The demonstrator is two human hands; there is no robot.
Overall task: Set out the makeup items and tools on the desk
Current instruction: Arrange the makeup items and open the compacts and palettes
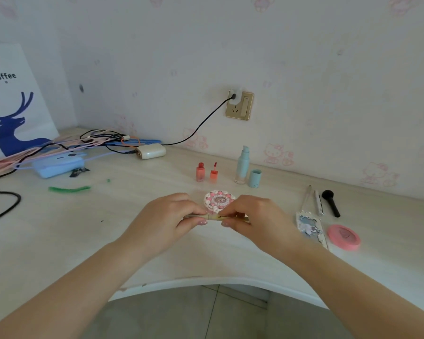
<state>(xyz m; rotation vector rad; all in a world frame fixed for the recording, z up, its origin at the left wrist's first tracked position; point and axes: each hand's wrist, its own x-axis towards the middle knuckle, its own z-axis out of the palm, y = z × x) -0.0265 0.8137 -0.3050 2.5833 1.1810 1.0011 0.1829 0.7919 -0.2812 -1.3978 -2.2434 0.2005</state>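
— What are the hands doing?
— The left hand (167, 216) and right hand (252, 217) pinch a thin pale pen-like stick (217, 217) between them, level above the tabletop (132, 241).
— And beyond them?
— A round pink compact (218, 200) just behind the fingers; two red lip tints (206, 172) and a blue pump bottle (242, 165) farther back.

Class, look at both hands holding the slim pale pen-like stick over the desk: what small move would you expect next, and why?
Probably the two hands pull apart to uncap it. The left hand and right hand each pinch one end of the slim pale gold pen-like stick, held level just in front of the round pink-and-white decorated compact. Otherwise it may simply be laid down on the pale wooden desk.
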